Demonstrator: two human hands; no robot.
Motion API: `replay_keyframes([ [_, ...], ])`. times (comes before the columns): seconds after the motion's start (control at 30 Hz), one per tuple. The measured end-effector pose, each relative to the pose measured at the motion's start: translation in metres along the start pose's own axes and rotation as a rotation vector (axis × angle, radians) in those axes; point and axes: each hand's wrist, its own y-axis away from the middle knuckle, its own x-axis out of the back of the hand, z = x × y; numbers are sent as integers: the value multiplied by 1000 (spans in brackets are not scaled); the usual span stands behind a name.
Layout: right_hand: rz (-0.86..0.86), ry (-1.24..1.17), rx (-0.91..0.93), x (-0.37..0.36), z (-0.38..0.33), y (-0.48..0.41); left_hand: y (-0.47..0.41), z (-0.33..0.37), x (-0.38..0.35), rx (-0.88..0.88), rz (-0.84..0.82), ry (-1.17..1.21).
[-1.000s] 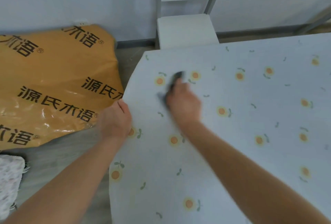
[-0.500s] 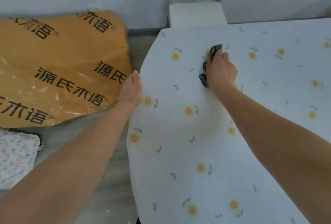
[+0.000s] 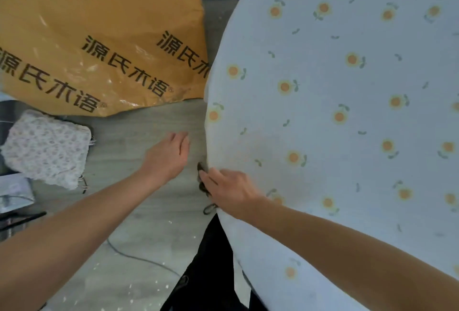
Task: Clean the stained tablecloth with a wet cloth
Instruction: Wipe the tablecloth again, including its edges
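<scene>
I see right hand (image 3: 231,192) gripping dark cloth (image 3: 202,180) at left edge of sunflower tablecloth (image 3: 323,136) | left hand (image 3: 169,154) relaxed wide, holding nothing, over floor (image 3: 139,122) | risk, I judge: unpinned tablecloth bunches or slides; cloth drops off edge

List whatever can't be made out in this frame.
Head view:
- Wet cloth: mostly hidden under the right hand; only dark edges show.
- Tablecloth: any stain is too faint to make out.
- Table: fully covered by the tablecloth.
- Objects at the left edge: cut off by the frame.
</scene>
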Motion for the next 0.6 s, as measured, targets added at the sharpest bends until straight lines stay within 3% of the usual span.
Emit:
replay_keyframes([
  [0.1, -156, 14, 227, -12, -17, 79, 39, 2, -10, -5, -54, -14],
  [0.17, -132, -35, 240, 2, -4, 108, 52, 5, -15, -15, -91, 0],
  [0.23, 4, -68, 40, 32, 27, 110, 60, 9, -18, -21, -115, 16],
  [0.33, 231, 7, -484, 81, 94, 79, 64, 16, -22, -32, -91, 36],
  [0.43, 222, 90, -919, 94, 142, 44, 69, 27, -25, -60, -64, 48],
  [0.53, 129, 77, -962, 77, 126, 13, 73, 34, -26, -52, -29, 85],
  [0.6, 85, 36, -849, 58, 86, 7, 78, 39, -29, -67, 3, 98],
])
